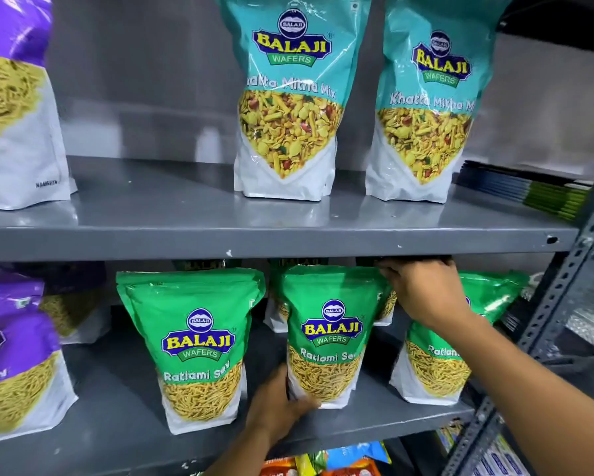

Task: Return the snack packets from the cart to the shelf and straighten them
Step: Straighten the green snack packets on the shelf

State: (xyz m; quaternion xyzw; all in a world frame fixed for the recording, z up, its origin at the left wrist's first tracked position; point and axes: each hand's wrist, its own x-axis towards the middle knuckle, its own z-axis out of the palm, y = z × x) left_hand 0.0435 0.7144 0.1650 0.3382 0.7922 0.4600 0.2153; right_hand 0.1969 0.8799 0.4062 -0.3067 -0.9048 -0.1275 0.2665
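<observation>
Three green Ratlami Sev packets stand in the front row of the lower shelf [374, 417], and from my remote seat I judge the job well along; the cart is out of view, so I cannot tell what remains in it. On the upper shelf [254, 235] two teal Khatta Mitha packets [290, 97] stand upright side by side, with a purple packet [17, 108] at the far left. Below, the left green packet [196, 348] stands alone and leans a little. The middle green packet [326, 334] is the one in hand, upright and near the front edge. The right green packet [439, 369] is partly hidden by my forearm. More green packets stand behind them in shadow.

What is left, I think, is squaring the middle packet and perhaps the leaning one.

My right hand [422, 293] reaches over the middle packet's top right corner, fingers curled; whether it pinches this packet or the one behind, I cannot tell. My left hand [278, 403] cups the packet's lower left corner, fingers wrapped against its base.
</observation>
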